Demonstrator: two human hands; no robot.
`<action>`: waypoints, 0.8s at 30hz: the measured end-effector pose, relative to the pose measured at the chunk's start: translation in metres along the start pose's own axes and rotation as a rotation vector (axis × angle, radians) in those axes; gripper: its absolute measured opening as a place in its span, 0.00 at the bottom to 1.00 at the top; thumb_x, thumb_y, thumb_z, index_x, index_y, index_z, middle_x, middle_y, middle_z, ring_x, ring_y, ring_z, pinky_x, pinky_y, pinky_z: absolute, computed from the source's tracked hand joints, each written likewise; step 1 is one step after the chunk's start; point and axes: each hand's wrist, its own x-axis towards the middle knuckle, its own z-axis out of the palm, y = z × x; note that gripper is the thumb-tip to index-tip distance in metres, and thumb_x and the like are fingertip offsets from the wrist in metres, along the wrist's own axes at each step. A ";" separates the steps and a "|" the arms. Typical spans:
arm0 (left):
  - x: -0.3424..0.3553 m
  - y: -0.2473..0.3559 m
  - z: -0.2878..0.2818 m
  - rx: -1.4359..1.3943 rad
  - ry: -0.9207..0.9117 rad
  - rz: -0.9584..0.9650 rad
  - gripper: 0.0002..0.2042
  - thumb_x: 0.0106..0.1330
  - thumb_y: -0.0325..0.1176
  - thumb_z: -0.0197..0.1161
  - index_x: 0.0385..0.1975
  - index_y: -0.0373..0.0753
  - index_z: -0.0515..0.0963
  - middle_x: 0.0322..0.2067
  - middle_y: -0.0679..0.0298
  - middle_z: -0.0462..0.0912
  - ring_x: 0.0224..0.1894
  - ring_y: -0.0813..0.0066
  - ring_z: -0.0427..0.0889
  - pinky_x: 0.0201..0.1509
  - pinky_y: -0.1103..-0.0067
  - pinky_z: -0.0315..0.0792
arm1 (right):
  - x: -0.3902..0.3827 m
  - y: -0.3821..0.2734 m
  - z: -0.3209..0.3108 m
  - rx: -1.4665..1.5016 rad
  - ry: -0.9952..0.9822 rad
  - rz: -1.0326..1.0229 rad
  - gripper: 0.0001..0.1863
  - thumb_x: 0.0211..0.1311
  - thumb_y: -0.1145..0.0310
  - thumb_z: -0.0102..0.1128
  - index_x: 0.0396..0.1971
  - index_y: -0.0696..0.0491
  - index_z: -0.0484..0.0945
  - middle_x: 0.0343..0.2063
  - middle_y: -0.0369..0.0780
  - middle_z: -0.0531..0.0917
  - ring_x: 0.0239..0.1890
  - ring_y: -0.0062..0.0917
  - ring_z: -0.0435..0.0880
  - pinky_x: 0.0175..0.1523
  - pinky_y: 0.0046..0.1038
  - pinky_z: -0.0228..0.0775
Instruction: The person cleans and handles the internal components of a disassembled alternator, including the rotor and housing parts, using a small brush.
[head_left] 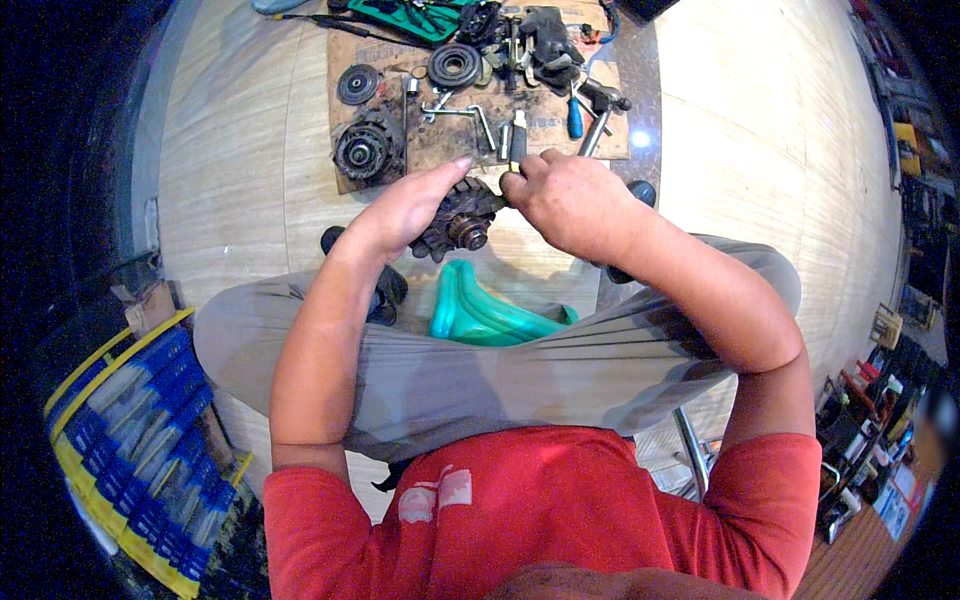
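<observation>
Pale, smooth floor (740, 110) spreads to both sides of a flat, stained brown cardboard sheet (447, 148), whose near edge lies just beyond the hands. Nearer, below a glossy, curved green plastic piece's (490, 320) far end, the left hand's (400, 212) grip cups a dark, grimy, ridged round metal part (463, 218); the right hand's (578, 205) grip bunches narrow beside it, its contents unclear.

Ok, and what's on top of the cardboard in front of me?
On the cardboard sit two black discs, a large round finned part, a hammer and a blue-handled tool, among other items. What lies directly beneath them is covered, so I can't see it.
</observation>
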 end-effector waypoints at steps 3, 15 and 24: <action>0.006 -0.008 -0.008 -0.040 0.003 -0.021 0.22 0.72 0.48 0.47 0.35 0.33 0.80 0.29 0.61 0.84 0.26 0.75 0.82 0.34 0.79 0.76 | -0.002 -0.003 -0.006 -0.030 -0.002 0.023 0.08 0.55 0.68 0.52 0.31 0.55 0.77 0.29 0.43 0.80 0.34 0.36 0.82 0.35 0.34 0.77; 0.001 0.002 -0.001 -0.113 0.008 -0.054 0.20 0.71 0.46 0.48 0.38 0.33 0.78 0.32 0.61 0.83 0.30 0.76 0.82 0.36 0.79 0.77 | -0.007 -0.003 -0.005 0.044 0.035 0.047 0.09 0.57 0.70 0.49 0.33 0.58 0.76 0.29 0.46 0.80 0.33 0.37 0.82 0.37 0.34 0.76; 0.004 -0.002 0.000 -0.020 0.017 -0.018 0.21 0.72 0.47 0.47 0.37 0.35 0.79 0.31 0.63 0.84 0.30 0.78 0.81 0.36 0.80 0.75 | -0.006 -0.003 -0.003 0.125 -0.015 0.046 0.10 0.56 0.71 0.49 0.33 0.59 0.76 0.30 0.46 0.80 0.35 0.39 0.82 0.39 0.36 0.76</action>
